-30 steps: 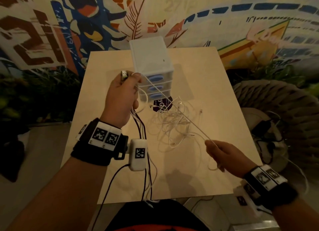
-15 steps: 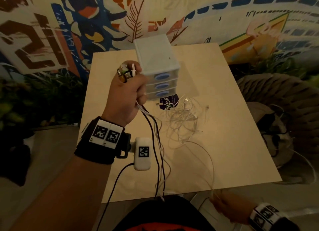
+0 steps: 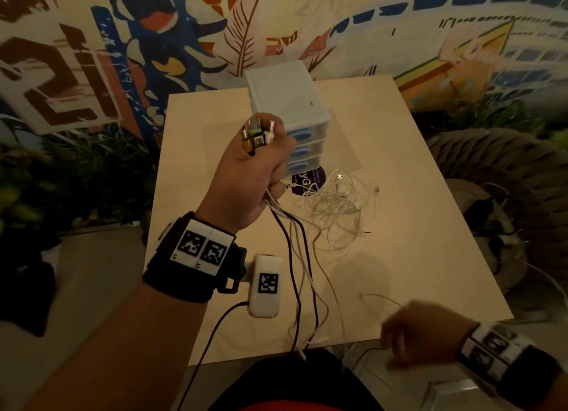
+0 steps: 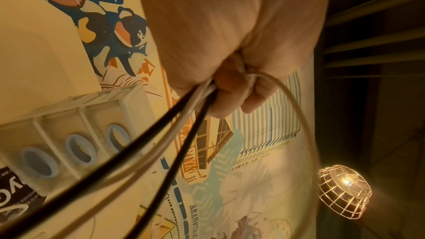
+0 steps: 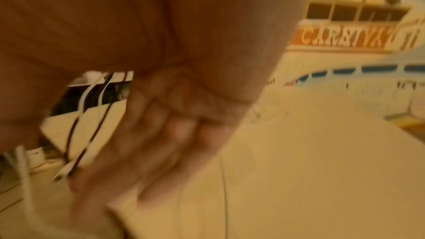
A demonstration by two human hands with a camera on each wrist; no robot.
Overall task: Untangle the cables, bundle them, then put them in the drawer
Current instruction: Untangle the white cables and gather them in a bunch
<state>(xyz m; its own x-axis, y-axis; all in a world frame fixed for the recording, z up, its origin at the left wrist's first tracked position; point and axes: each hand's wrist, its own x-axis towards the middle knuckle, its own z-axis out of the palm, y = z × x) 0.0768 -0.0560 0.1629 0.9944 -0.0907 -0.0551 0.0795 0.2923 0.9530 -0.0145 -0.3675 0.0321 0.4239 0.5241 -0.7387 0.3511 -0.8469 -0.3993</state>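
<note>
Your left hand [image 3: 246,180] grips the bundled cables [image 3: 299,257], plug ends up, before the drawer unit [image 3: 289,103]. Your right hand [image 3: 421,333] is blurred; grip unclear. Loose tangle [image 3: 335,207] lies on the tabletop [image 3: 415,195].

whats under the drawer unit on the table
A dark purple round sticker with white lettering pokes out from under the front of the white drawer unit, on the table. Only its front part shows; the rest is covered by the unit.

"ARANETA" on wall mural [image 4: 241,179]
</note>
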